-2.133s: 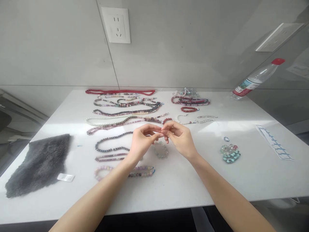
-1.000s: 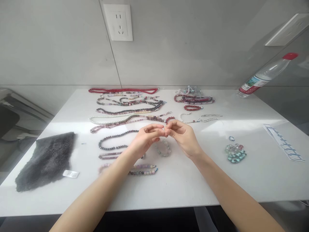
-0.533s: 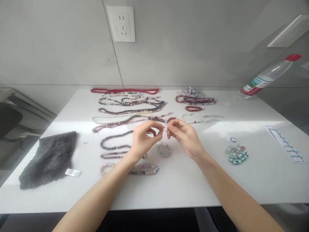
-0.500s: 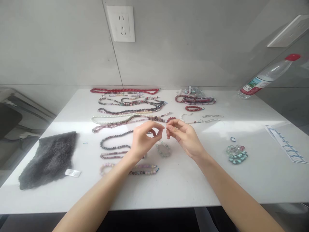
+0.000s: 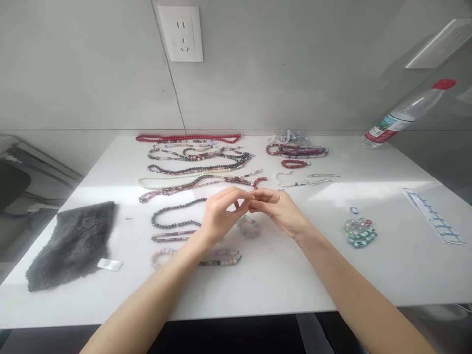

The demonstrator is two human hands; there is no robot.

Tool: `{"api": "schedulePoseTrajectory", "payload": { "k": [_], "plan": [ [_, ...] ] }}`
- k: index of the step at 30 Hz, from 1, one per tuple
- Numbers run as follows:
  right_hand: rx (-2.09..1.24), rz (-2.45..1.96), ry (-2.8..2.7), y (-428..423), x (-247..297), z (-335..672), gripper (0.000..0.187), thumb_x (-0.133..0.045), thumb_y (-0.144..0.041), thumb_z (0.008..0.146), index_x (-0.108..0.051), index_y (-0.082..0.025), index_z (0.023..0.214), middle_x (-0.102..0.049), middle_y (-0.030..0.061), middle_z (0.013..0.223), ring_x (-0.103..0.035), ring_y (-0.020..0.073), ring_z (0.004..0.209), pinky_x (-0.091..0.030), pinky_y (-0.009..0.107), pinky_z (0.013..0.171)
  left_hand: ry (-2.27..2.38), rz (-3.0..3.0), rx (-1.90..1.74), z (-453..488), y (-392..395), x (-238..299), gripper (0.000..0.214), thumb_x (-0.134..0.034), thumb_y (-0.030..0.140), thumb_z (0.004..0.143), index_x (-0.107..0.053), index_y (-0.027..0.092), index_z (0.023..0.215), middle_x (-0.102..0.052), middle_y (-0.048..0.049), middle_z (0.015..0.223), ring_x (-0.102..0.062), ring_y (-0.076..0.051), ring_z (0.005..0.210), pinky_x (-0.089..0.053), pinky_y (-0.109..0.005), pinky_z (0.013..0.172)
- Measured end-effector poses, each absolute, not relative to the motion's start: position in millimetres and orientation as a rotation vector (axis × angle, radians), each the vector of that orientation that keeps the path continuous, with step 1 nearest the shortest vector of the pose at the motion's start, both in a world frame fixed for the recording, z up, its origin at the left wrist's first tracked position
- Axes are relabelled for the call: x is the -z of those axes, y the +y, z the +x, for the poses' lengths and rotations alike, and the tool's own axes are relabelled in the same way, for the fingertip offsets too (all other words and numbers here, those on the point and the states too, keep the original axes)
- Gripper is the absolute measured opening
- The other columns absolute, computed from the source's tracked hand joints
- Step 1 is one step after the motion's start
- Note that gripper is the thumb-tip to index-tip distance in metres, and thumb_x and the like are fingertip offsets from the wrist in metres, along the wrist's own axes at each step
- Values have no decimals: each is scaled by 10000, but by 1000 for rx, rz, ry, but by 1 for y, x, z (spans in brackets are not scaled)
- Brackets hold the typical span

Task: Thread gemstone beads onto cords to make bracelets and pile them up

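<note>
My left hand point(image 5: 223, 214) and my right hand point(image 5: 276, 211) meet above the white table, their fingertips together. Anything pinched between them is too small to make out. Just below them lies a pale green bead bracelet point(image 5: 248, 227). A short red bead strand point(image 5: 260, 182) curves just beyond my right fingers. Left of my left hand runs a dark bead strand point(image 5: 177, 214). A strand of tube beads point(image 5: 173, 236) and a pink-and-grey bead strand point(image 5: 217, 259) lie under my left wrist, partly hidden by it.
Several bead strands lie in rows across the white table point(image 5: 280, 280). To the left are a grey fur pad point(image 5: 72, 246) and a white label point(image 5: 109, 264). To the right lie teal-and-clear beads point(image 5: 359, 232) and a printed paper strip point(image 5: 435, 219). A plastic bottle point(image 5: 405, 114) lies behind.
My hands have come back together, and the fingertips that stood slightly apart half a second ago now touch. The head view has shifted slightly.
</note>
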State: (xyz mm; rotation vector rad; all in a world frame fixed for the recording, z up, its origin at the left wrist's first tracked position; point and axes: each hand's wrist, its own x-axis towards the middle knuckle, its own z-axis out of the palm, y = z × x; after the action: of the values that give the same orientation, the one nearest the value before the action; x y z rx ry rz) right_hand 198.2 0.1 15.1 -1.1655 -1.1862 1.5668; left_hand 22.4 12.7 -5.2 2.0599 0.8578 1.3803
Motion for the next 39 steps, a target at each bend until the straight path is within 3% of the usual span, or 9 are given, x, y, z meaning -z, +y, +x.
{"api": "schedulePoseTrajectory", "payload": {
  "k": [5, 12, 18, 27, 34, 39],
  "plan": [
    [-1578, -1173, -1144, 0, -15, 200, 232, -817, -382, 703, -795, -226, 874, -727, 37, 875, -611, 156, 770, -495, 348, 805, 839, 2070, -1384, 23, 13, 5, 122, -553, 160, 890, -659, 220, 875, -714, -21, 818, -632, -139, 729, -529, -275, 629],
    [-1736, -1045, -1028, 2, -14, 202, 257, -692, -429, 836, -784, -191, 869, -706, 53, 881, -620, 157, 829, -498, 322, 827, 839, 2073, -1425, 23, 13, 4, 135, -551, 142, 884, -658, 221, 859, -713, -23, 804, -621, -135, 718, -520, -261, 588],
    [-1777, -1084, -1049, 2, -13, 201, 184, -793, -354, 741, -764, -191, 822, -660, 13, 777, -578, 131, 737, -470, 314, 775, 874, 2065, -1443, 23, 13, 4, 139, -554, 164, 883, -676, 231, 875, -721, -26, 817, -631, -142, 727, -516, -267, 588],
    [-1746, -1073, -1010, 1, -14, 197, 163, -715, -348, 814, -732, -186, 799, -641, 24, 828, -588, 149, 816, -474, 294, 743, 844, 2019, -1395, 25, 12, 4, 152, -549, 163, 885, -678, 227, 932, -697, -50, 906, -629, -148, 792, -522, -267, 619],
    [-1614, -1087, -833, 3, -8, 193, 138, -732, -323, 788, -728, -186, 770, -706, 46, 872, -649, 180, 889, -505, 331, 890, 995, 1654, -1232, 27, 12, 0, 117, -591, 152, 802, -666, 202, 877, -689, -49, 916, -649, -167, 871, -549, -281, 736],
    [-1554, -1009, -739, 5, -8, 193, 105, -738, -295, 792, -718, -193, 787, -725, 49, 917, -669, 194, 964, -482, 363, 1003, 1094, 1337, -1084, 25, 18, 9, 109, -626, 164, 746, -651, 174, 852, -666, -37, 822, -673, -167, 820, -552, -281, 719]
  ]
}}
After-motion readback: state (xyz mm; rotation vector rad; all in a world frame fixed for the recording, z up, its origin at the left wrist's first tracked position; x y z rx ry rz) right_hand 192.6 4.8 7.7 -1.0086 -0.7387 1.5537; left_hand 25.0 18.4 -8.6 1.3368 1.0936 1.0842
